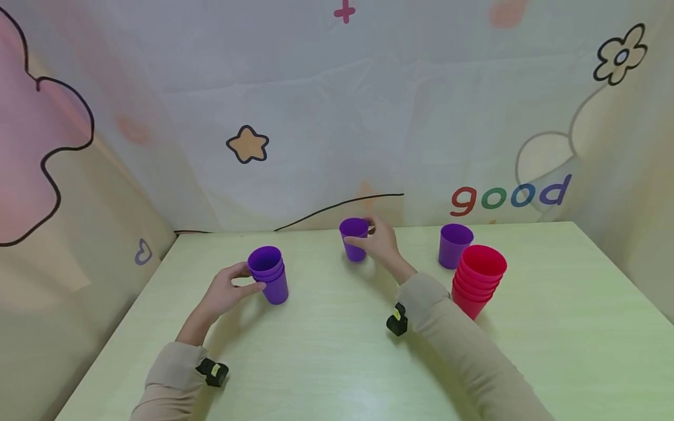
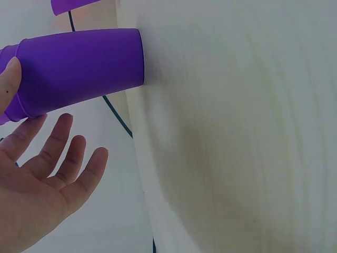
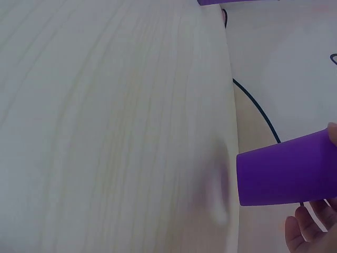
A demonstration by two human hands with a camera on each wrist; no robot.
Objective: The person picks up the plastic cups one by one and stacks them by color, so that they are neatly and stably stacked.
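On the left of the table, my left hand [image 1: 223, 292] holds a small stack of nested purple cups [image 1: 275, 286], thumb on the near side and a finger behind. The left wrist view shows the stack [image 2: 84, 63] upright with its base at or very near the tabletop; the other fingers are spread apart from it. Near the back edge, my right hand [image 1: 383, 242] pinches a purple cup [image 1: 354, 250] between thumb and fingers. In the right wrist view this cup [image 3: 284, 171] seems slightly off the table, over its shadow.
Another purple cup [image 1: 455, 248] stands upright at the back right. In front of it is a stack of several red cups [image 1: 476, 283], partly behind my right sleeve. A printed cloth backdrop [image 1: 316, 134] rises behind the pale table [image 1: 316, 362].
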